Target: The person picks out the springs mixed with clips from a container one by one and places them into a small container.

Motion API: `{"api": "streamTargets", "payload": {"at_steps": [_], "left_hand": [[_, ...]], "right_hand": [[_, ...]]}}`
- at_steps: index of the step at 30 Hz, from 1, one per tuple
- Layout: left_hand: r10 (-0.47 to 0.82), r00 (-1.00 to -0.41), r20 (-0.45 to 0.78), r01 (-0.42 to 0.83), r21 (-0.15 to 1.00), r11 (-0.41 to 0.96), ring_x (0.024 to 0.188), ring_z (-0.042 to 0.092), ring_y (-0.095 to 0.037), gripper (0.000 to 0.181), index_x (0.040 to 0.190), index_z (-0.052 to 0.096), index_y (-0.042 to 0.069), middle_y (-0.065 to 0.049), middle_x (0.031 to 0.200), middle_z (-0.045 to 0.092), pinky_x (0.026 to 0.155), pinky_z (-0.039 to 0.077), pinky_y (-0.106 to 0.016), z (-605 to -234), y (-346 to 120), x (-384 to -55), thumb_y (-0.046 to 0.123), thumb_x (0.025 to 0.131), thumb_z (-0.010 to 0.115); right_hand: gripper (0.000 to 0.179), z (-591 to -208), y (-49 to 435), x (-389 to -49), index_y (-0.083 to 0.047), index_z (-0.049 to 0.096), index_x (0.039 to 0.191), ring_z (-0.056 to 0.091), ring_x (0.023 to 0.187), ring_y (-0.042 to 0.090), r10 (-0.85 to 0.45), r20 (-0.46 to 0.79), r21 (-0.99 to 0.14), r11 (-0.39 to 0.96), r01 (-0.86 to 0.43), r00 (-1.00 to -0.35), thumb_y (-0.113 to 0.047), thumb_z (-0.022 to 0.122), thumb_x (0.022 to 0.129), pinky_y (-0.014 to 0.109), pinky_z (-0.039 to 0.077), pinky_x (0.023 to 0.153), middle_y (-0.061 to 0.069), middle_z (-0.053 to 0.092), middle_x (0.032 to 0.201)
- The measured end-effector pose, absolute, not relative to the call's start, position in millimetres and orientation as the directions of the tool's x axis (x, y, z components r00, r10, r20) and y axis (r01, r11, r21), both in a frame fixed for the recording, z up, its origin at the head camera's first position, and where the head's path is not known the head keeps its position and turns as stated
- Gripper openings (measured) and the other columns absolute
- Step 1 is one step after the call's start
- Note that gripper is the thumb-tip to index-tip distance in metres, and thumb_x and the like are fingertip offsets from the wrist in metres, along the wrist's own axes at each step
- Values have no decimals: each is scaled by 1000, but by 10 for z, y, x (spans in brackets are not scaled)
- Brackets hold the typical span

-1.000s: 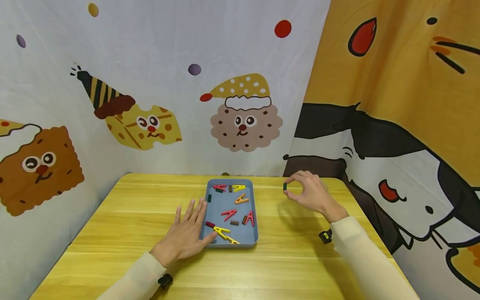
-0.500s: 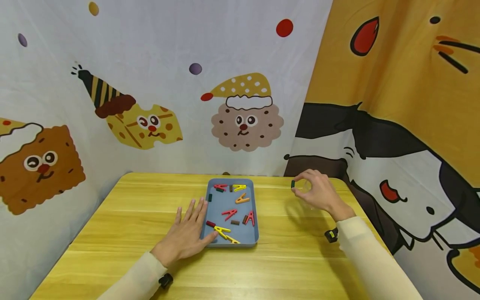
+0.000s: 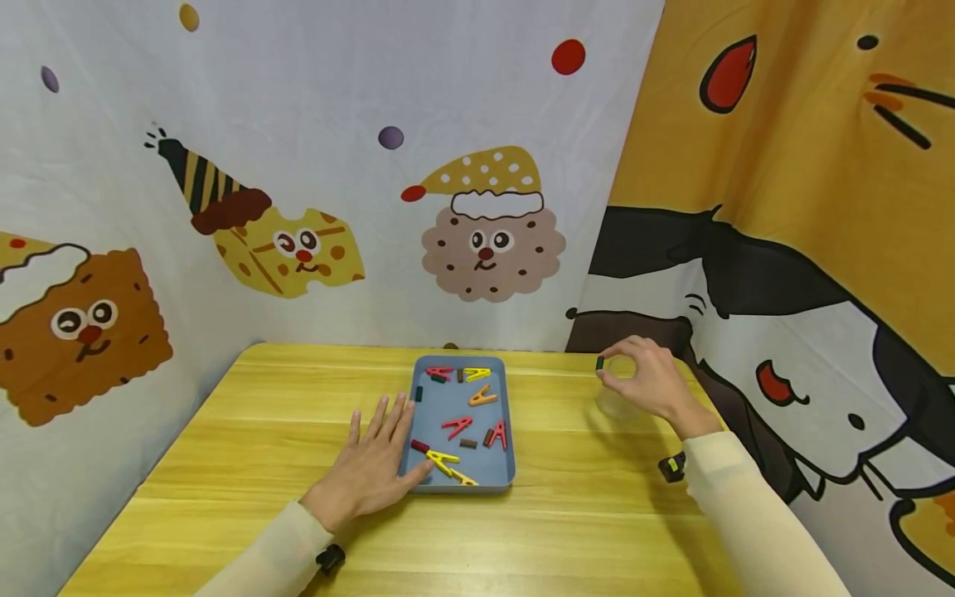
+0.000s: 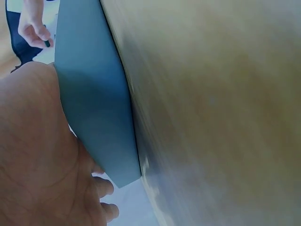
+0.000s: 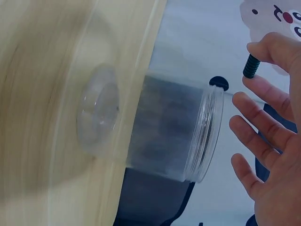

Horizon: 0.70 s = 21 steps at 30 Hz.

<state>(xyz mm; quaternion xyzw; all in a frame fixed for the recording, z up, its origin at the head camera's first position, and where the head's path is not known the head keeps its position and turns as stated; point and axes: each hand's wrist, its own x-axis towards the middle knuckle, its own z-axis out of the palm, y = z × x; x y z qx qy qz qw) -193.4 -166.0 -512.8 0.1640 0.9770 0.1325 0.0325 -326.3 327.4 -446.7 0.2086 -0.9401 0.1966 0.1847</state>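
My right hand [image 3: 647, 383] pinches a small dark green spring [image 5: 251, 66] between thumb and index finger, with the other fingers spread. It is above a clear jar [image 5: 174, 127] whose mouth is uncovered in the right wrist view. Palm down, my left hand [image 3: 369, 464] lies at the left side of a blue-grey tray [image 3: 510, 431], its fingers straight and its thumb over the near left corner. Inside the tray are red clips [image 3: 457, 427], yellow clips [image 3: 477, 374], an orange clip [image 3: 482, 395] and several brown, green and dark red springs [image 3: 467, 444].
The yellow wooden table [image 3: 298, 414] runs back to a printed cloth [image 3: 313, 75] that hangs behind it. A second printed cloth [image 3: 806, 249] hangs on the right side. Wrist cameras are strapped near both cuffs.
My right hand has moved right with the green spring, coming over the clear jar, which shows more plainly now. My left hand and the tray's contents have stayed put.
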Motion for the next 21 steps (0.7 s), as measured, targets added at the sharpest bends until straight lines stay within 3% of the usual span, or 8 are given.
{"api": "streamTargets", "payload": {"at_steps": [8, 21], "left_hand": [[326, -945, -9, 311, 277, 909, 184, 7, -49, 103, 188, 16, 6, -17, 197, 3, 143, 8, -83, -5135, -1666, -1930, 71, 117, 53], [325, -946, -12, 309, 281, 909, 184, 10, -49, 103, 188, 18, 7, -18, 197, 6, 142, 10, -84, -5101, -1666, -1916, 72, 116, 54]], "right_hand": [[28, -4447, 3400, -3227, -11, 88, 124, 69, 131, 51, -272, 394, -329, 850, -412, -878, -27, 90, 101, 79, 45, 116, 19, 80, 132], [30, -4485, 3590, -3224, -10, 87, 124, 72, 123, 53, -230, 380, -309, 881, -357, -896, -28, 91, 101, 74, 58, 98, 23, 78, 135]]}}
